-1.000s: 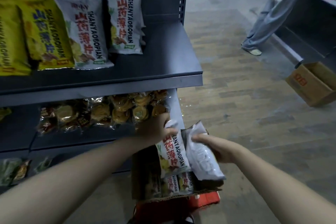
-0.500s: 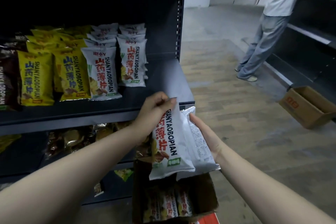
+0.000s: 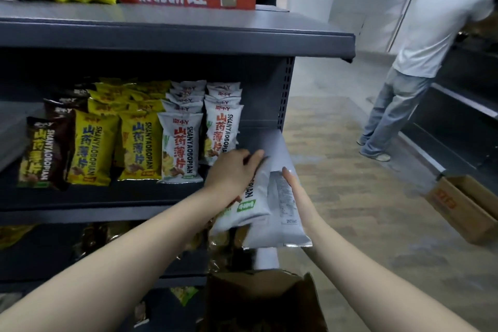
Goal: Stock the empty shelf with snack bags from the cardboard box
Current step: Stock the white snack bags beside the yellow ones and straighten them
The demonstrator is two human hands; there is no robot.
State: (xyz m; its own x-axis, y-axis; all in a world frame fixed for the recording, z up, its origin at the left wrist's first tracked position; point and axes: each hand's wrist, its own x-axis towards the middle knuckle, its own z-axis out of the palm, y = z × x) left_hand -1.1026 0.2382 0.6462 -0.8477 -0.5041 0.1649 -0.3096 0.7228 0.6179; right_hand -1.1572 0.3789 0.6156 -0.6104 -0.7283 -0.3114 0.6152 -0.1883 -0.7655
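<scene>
**Both hands closed on bags at the shelf's right end**

I have both bare forearms reaching up from the bottom corners, converging near the shelf's front edge. My left hand [image 3: 234, 170] is knuckles up, fingers curled over the top of the white snack bags [image 3: 253, 205]. My right hand [image 3: 293, 191] sits edge-on against their right side, fingers extended upward, palm pressed to the packs.

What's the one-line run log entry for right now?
left hand: holds white snack bags | right hand: supports them | shelf: gap open
</scene>
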